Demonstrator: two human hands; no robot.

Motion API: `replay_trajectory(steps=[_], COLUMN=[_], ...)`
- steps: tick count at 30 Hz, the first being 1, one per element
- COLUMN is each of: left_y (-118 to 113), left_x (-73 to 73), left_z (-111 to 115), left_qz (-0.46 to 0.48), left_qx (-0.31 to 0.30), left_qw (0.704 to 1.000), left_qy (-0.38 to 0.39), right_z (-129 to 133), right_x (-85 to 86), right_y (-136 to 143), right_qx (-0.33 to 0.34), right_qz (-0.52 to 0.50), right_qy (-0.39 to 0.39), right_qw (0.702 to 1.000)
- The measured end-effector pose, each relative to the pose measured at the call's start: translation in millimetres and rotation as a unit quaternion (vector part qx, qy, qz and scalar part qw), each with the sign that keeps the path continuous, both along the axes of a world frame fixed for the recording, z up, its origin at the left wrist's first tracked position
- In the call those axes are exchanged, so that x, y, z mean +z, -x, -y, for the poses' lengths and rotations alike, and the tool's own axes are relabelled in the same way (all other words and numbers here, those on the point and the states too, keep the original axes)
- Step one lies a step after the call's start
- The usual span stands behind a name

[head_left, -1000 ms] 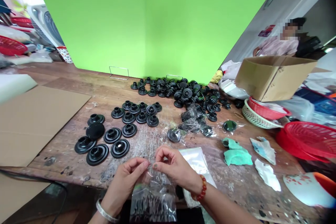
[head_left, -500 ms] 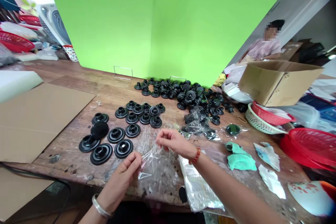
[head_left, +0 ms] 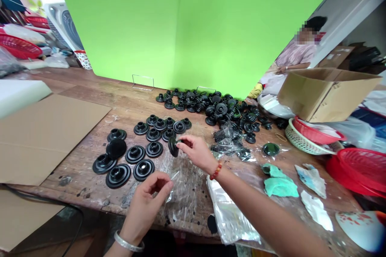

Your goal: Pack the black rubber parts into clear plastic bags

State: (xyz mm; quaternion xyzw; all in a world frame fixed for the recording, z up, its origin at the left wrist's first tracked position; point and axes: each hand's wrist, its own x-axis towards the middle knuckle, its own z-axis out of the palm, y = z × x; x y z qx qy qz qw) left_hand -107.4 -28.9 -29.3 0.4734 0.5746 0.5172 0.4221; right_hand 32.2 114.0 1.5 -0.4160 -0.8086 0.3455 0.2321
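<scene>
Between the thumb and fingers of my right hand (head_left: 197, 152) is a black round flanged knob (head_left: 173, 146), tilted on its side above the table. My left hand (head_left: 152, 194) pinches the edge of a clear plastic bag (head_left: 173, 192), its thumb and forefinger curled near the table's front edge. Several loose black knobs (head_left: 134, 154) stand in a group to the left, most with the hub upward. A stack of clear plastic bags (head_left: 230, 213) lies under my right forearm. Farther back is a big heap of black knobs (head_left: 223, 108); some bagged ones (head_left: 229, 140) lie in front of it.
A green panel (head_left: 177, 28) rises behind the heap. Cardboard (head_left: 51, 136) covers the left side. To the right are a green cloth (head_left: 279, 182), paper scraps (head_left: 316, 209), a red basket (head_left: 362, 170) and a carton (head_left: 325, 94). Another person (head_left: 297, 54) sits beyond the carton.
My right hand has let go of the plastic bag, moved up and taken a black knob from the near end of the group. My left hand still has the bag.
</scene>
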Motion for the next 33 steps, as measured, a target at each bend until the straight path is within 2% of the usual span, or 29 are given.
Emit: replay_trajectory(steps=[2,4,8,11,14,16,18,20,24,29,33], left_y=[-3,-7,-13,-18,-24,-27,-28,-28,-30,-35,-33], left_x=[1.8,3.8,3.2,-1.0,-2.9,-1.7,0.2,1.8,2.1,-5.9,-11.5], left_z=[0,1,2,1,-2,-3,-4,-4,-3,-1,2], left_qz=[-0.054,-0.097,-0.085,-0.051,0.076,0.213,0.309,0.348,0.343,0.319,0.298], left_qx=[-0.019,-0.024,0.014,0.04,0.01,-0.018,-0.015,0.0,0.007,0.009,0.02], left_qw=[0.998,0.994,0.993,0.995,0.997,0.975,0.945,0.929,0.93,0.94,0.949], left_qy=[-0.021,-0.045,-0.084,-0.082,-0.017,0.056,0.108,0.126,0.129,0.119,0.101], right_z=[15,27,42,48,54,56,56,56,57,59,61], right_x=[12.2,19.2,17.5,10.1,3.6,0.4,-2.2,-4.8,-8.9,-8.3,-4.9], right_y=[-4,-9,-25,-34,-37,-39,-43,-49,-60,-60,-59], right_qx=[0.014,0.02,-0.011,-0.009,0.014,0.023,0.025,0.03,0.034,0.011,0.06], right_qz=[-0.074,-0.117,-0.058,-0.028,-0.029,-0.054,-0.108,-0.152,-0.163,-0.2,-0.178], right_qy=[0.107,0.167,0.12,0.13,0.145,0.168,0.212,0.269,0.345,0.335,0.263], right_qw=[0.991,0.979,0.991,0.991,0.989,0.984,0.971,0.951,0.924,0.921,0.946])
